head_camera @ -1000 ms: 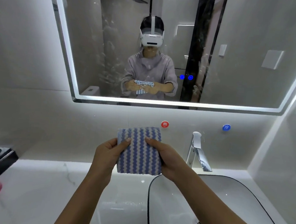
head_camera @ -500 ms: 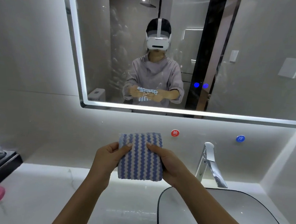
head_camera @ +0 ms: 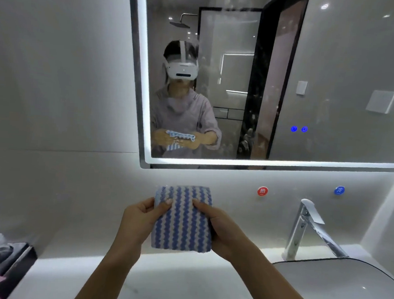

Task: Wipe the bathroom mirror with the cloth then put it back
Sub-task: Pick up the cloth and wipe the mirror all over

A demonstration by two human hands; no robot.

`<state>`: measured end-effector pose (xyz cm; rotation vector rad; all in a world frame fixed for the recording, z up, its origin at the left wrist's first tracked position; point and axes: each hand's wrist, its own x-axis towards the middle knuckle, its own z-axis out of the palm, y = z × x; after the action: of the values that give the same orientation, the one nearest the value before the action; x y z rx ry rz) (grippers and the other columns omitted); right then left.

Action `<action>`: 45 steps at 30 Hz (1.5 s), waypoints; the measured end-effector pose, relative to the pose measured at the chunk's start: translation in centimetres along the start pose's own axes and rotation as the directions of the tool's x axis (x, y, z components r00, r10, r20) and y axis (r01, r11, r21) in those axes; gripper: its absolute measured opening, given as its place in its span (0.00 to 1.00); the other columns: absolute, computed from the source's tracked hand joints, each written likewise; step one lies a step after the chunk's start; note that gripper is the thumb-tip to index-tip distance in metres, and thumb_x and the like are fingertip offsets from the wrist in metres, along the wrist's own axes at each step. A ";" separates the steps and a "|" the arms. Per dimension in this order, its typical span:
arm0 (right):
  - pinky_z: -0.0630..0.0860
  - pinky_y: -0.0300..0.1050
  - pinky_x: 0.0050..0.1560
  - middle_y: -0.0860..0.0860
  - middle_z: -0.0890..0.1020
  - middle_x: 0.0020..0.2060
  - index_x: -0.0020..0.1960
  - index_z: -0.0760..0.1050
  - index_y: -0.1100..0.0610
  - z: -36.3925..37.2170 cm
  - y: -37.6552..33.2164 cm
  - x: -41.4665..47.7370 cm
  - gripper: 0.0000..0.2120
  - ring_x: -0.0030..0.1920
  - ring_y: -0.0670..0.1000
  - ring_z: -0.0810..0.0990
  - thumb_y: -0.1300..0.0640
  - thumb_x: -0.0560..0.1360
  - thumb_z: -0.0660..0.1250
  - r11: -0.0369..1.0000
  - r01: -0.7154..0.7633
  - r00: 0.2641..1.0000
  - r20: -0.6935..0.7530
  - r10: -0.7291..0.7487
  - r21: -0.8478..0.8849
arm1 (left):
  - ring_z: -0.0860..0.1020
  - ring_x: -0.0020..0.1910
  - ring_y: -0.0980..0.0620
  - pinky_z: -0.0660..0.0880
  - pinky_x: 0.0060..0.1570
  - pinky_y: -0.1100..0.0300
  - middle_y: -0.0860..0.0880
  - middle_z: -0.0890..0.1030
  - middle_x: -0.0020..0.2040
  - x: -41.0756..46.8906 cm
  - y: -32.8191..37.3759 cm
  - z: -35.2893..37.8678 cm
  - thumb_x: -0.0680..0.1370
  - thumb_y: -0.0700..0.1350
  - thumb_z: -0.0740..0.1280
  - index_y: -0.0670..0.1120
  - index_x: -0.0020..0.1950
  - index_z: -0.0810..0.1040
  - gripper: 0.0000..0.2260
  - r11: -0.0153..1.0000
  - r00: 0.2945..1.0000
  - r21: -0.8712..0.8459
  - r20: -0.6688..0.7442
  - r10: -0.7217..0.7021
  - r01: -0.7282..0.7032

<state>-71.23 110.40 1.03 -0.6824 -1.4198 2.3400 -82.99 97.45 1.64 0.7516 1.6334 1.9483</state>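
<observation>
Gripping striped cloth [head_camera: 183, 218] by both side edges with left hand [head_camera: 137, 220] and right hand [head_camera: 223, 230], thumbs on the front. Held upright over counter [head_camera: 182, 276], below lit, spotted mirror [head_camera: 337, 65]. At right, tap [head_camera: 302, 229] standing behind sink [head_camera: 345, 288].

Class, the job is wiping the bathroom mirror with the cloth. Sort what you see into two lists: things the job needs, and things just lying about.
Job: striped cloth, gripped by the left hand and right hand; mirror on the wall.

Lying about: tap; basin; red sticker; blue sticker; black box at the left edge.
</observation>
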 end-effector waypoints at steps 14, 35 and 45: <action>0.80 0.57 0.49 0.65 0.81 0.54 0.64 0.71 0.67 3.4 -1.1 1.3 0.28 0.52 0.63 0.82 0.59 0.68 0.74 0.951 -0.127 0.964 0.261 0.052 0.282 | 0.85 0.38 0.52 0.78 0.32 0.67 0.51 0.86 0.41 3.9 3.0 -3.2 0.72 0.47 0.72 0.48 0.46 0.83 0.05 0.995 0.996 0.090 0.079 0.039 -0.047; 0.78 0.57 0.51 0.62 0.81 0.55 0.58 0.73 0.62 1.2 -6.7 3.5 0.17 0.56 0.61 0.79 0.49 0.81 0.57 0.879 0.225 0.974 -0.080 -0.211 0.421 | 0.77 0.62 0.46 0.72 0.58 0.53 0.46 0.78 0.65 10.8 6.7 -2.8 0.78 0.52 0.64 0.46 0.69 0.72 0.21 0.597 0.866 0.739 -0.037 0.498 -0.311; 0.72 0.32 0.49 0.46 0.76 0.54 0.67 0.66 0.53 4.0 -14.4 6.8 0.18 0.51 0.38 0.74 0.45 0.83 0.50 0.679 0.727 0.619 -0.330 -0.712 -0.101 | 0.41 0.78 0.43 0.41 0.75 0.53 0.40 0.43 0.79 15.4 6.8 -4.7 0.80 0.57 0.55 0.38 0.77 0.41 0.36 -0.019 0.808 0.965 0.231 0.541 -0.262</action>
<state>-78.76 117.44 13.79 -0.3654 -1.1708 1.5108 -97.59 103.32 9.25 1.7265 3.1925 0.7876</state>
